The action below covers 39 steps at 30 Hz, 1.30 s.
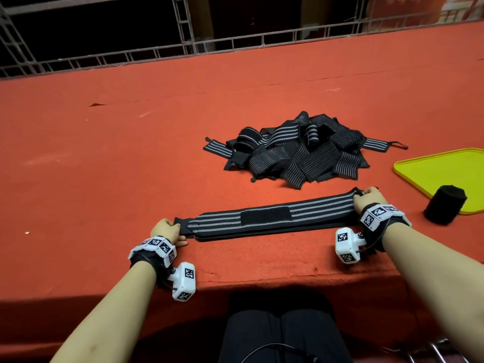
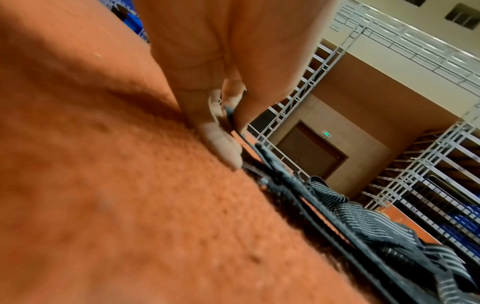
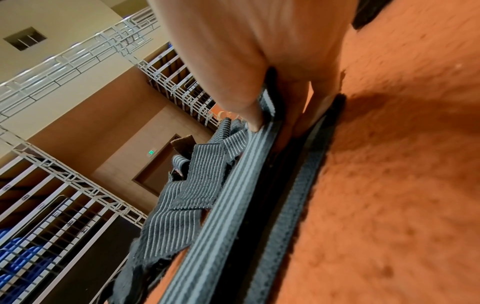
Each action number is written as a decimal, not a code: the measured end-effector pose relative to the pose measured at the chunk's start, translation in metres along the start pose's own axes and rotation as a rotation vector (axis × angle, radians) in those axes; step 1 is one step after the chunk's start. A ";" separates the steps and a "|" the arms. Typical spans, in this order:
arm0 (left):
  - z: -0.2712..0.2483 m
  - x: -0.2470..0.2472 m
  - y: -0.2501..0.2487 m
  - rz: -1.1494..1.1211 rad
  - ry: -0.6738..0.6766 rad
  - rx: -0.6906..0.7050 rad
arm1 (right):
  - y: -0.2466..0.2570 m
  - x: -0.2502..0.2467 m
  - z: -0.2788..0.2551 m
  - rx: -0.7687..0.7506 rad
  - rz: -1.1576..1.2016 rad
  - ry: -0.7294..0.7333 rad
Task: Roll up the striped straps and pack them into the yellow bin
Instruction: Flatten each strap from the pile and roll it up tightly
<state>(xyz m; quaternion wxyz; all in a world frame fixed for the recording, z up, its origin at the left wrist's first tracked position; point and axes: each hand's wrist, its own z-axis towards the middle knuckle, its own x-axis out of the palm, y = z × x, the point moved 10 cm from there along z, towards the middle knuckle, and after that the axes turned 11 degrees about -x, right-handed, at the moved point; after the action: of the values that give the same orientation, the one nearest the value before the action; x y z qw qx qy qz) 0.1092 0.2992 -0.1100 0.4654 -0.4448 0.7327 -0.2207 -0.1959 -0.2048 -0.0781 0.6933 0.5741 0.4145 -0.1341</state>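
Hands hold one striped strap [image 1: 264, 218] stretched flat on the red felt table [image 1: 104, 158], one at each end. At its near-left end the left hand [image 1: 167, 230] pinches the black tab between thumb and curled fingers; the left wrist view shows the fingertips [image 2: 221, 144] pressed down on the felt with the strap's edge [image 2: 272, 181] running away from them. At the far-right end the right hand [image 1: 368, 199] grips the fabric with its fingers curled over it, and in the right wrist view the thumb [image 3: 249, 111] lies on the striped face [image 3: 233, 195] while other fingers are tucked beneath, between folded layers. The strap appears doubled, with a darker layer showing under the striped one, and a black fastening patch [image 1: 265, 214] sits on top about midway between the two hands. Beyond the strap, ahead of the right hand, lies a loose pile of straps [image 1: 296, 153], apart from the held one. To the right of the right hand is the yellow bin [image 1: 442, 174], a shallow tray on the felt, and a rolled black strap [image 1: 445, 206] stands on end overlapping its near edge, close to the right wrist. Each wrist carries a white marker-covered camera unit [image 1: 347, 244]. A metal railing [image 1: 183, 48] runs along the table's far edge.
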 end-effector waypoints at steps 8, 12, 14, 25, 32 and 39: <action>-0.001 -0.002 0.002 0.024 -0.009 -0.045 | -0.001 0.002 0.001 0.025 -0.022 -0.021; 0.004 -0.006 0.002 0.180 -0.079 -0.051 | -0.002 0.002 0.000 0.054 -0.079 -0.055; 0.010 -0.008 0.000 0.304 -0.120 -0.014 | -0.004 0.005 0.000 0.055 -0.106 -0.047; 0.013 -0.010 0.003 0.241 -0.135 -0.029 | -0.015 0.005 -0.004 0.161 -0.183 -0.045; 0.009 -0.014 -0.001 0.345 -0.179 -0.028 | -0.014 0.009 -0.005 0.180 -0.278 -0.032; 0.013 -0.012 -0.002 0.392 -0.169 -0.023 | -0.034 0.009 -0.002 0.244 -0.228 -0.043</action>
<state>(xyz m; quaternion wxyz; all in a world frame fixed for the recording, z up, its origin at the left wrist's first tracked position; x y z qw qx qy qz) 0.1234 0.3094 -0.1090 0.5539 -0.3159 0.7662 -0.0795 -0.2133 -0.2105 -0.1078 0.6075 0.6002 0.4426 -0.2736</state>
